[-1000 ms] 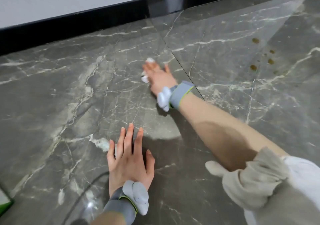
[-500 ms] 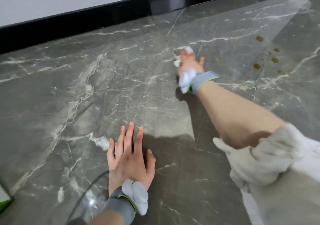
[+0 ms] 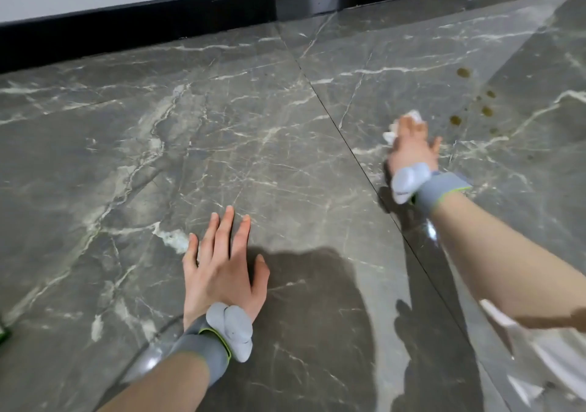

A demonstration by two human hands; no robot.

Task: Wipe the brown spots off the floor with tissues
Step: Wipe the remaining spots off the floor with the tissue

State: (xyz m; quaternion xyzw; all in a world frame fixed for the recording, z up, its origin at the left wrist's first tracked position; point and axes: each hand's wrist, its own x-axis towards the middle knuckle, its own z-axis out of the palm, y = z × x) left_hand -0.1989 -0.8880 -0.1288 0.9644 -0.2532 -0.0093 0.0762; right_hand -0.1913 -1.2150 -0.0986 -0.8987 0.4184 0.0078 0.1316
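On glossy marble floor [image 3: 253, 110], right hand [image 3: 412, 148] grip clutches crumpled white tissue [image 3: 416, 115]; left hand [image 3: 222, 272] flat, splayed

grey green-trimmed wristbands [image 3: 207, 349], pale pods [image 3: 233, 329]

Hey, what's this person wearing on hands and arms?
The left hand and right hand are ungloved. Each wrist wears a grey band edged in green with a rounded pale grey pod. Forearms are uncovered; a pale sleeve shows near the right elbow.
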